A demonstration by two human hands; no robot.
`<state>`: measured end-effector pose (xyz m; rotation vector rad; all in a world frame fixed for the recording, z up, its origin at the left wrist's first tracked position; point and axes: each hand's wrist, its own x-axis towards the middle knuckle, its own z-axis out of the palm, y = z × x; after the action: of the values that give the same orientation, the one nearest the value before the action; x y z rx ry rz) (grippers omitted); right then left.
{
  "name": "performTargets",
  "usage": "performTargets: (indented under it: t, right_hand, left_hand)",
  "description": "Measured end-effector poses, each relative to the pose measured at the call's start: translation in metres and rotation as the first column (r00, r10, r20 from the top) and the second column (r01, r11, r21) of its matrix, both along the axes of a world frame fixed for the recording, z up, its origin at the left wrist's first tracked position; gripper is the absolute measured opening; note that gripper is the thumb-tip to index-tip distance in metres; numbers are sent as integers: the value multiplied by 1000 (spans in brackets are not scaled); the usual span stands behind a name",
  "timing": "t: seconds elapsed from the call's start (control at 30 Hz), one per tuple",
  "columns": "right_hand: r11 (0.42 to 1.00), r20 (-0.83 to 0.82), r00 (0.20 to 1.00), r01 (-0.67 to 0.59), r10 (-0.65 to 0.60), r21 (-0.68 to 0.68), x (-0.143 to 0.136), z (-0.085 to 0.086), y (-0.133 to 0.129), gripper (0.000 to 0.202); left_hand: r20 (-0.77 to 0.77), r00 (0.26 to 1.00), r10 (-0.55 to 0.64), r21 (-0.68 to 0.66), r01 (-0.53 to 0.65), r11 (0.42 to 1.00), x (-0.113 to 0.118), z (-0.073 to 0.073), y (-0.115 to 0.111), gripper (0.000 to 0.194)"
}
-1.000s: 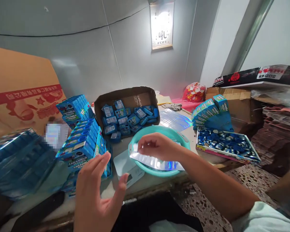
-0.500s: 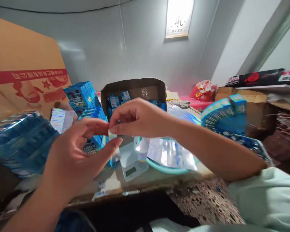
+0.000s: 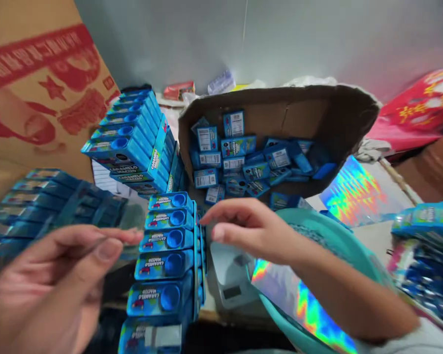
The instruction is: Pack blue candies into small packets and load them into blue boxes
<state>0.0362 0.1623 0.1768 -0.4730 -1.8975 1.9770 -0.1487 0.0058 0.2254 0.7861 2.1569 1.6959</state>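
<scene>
A row of small blue candy boxes point(image 3: 164, 265) marked "CARAMELO MACIZO" runs toward me between my hands. My left hand point(image 3: 55, 285) is to the left of this row, its thumb and index finger pressed together; whatever is between them, if anything, does not show. Just right of the row's far half, my right hand point(image 3: 251, 228) has its thumb and index finger apart with nothing visible between them. A pale strip point(image 3: 163, 336) lies across the nearest box. Partly under my right hand is a white scale point(image 3: 231, 278) with a small display.
A cardboard box point(image 3: 325, 113) with loose blue candy boxes lies behind. Stacked candy boxes point(image 3: 129, 142) stand left, before a large carton point(image 3: 25, 88). More wrapped boxes point(image 3: 47, 211) are further left. A turquoise basin point(image 3: 317, 223) with shiny film point(image 3: 295, 295) stands right.
The view has tilted down and closer to the table. My hands, near each other before with fingertips almost meeting, are now apart, with the row of candy boxes in sight between them.
</scene>
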Motion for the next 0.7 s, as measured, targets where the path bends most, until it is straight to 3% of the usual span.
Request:
performTargets:
  t: [0.07,0.17,0.27,0.4,0.5,0.6,0.7]
  right_hand:
    - [988,75,996,-43,55,-146,3,3,-17,40]
    - [980,168,985,-6,40,-201,9,17,-44,46]
    - [997,218,976,-8,25,-80,15,31,-61,42]
    - [983,245,968,-88,46,163,15,45,-70,30]
    - [956,344,939,-116,17,270,10,46,-76,30]
    - [936,434,900,-117,-41,332,1,38,-82,29]
    - [918,479,875,-128,-74,376,-9,24,-82,27]
  left_hand:
    - [224,975,4,-50,7,999,11,1,-9,25]
    - [432,900,52,-51,-34,998,36,7,-17,32]
    - [540,834,115,-36,-113,993,59,10,-21,34]
    - [557,827,80,-35,-74,997,69,5,-34,38]
    - [393,918,46,-87,-12,996,61,-5,-48,33]
    - [-63,998,-26,-182,14,983,46,-19,-57,22]
    - [-484,863,-142,-186,57,981,31,-36,-64,16]
